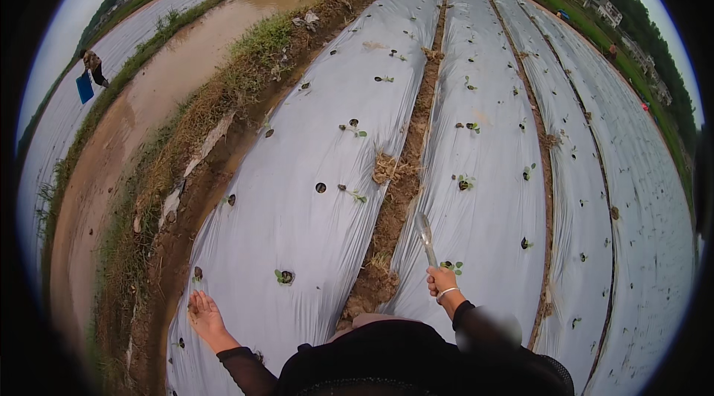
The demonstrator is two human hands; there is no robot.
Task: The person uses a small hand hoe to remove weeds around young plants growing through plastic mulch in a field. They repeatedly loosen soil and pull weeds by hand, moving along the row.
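My right hand (442, 281) is closed around the handle of a metal hand trowel (425, 237), whose blade points away from me above the plastic-covered bed. My left hand (206, 315) is held palm up with its fingers apart over the left edge of the nearest bed. Just beyond its fingertips is a seedling with a dark root plug (198, 273). A leafy seedling (283, 277) stands in a planting hole between my hands. Farther up, a seedling (352, 193) lies on the silvery plastic film (279, 228), beside an uncovered round hole (321, 188). Another seedling (454, 267) is next to my right hand.
A muddy furrow (390, 228) with a clump of dry straw (385, 167) separates two beds. At left run a grassy bank (223, 83) and a muddy water channel (184, 56). Beyond it, a person (93, 67) carries a blue tray (85, 88). Other people bend over farther off.
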